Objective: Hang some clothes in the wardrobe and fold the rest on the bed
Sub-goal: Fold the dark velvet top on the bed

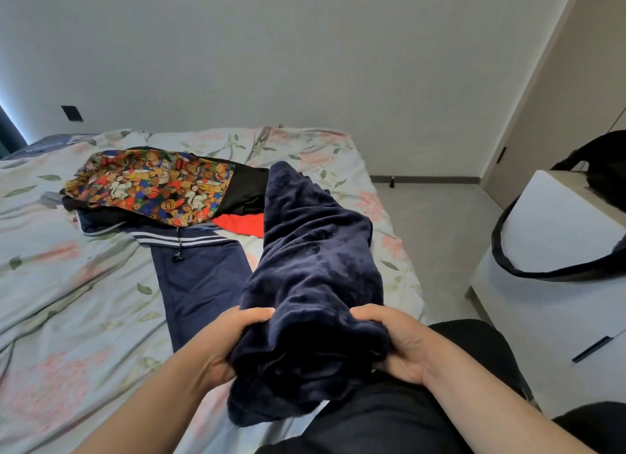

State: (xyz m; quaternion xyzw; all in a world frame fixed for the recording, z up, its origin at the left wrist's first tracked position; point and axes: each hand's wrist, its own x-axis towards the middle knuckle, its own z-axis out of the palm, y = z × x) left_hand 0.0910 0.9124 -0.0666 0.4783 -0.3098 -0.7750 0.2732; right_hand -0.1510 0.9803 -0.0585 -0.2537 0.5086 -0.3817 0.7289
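From the head camera, the dark blue fluffy garment (315, 277) lies long on the bed (67, 284) — soft, floppy, probably light. The left hand (233, 341) and right hand (393, 345) squeeze its near end, one each side — a good spot.

1. Fleece garment (315, 250) gripped by both hands: plain dark navy.
2. Track pants (200, 277) left of the grip: navy, white stripes.
3. Shirt (152, 186) beyond: multicoloured teddy-bear print.
4. Red cloth (242, 224).
5. Bedsheet (67, 284): pale, pink floral with green leaves.
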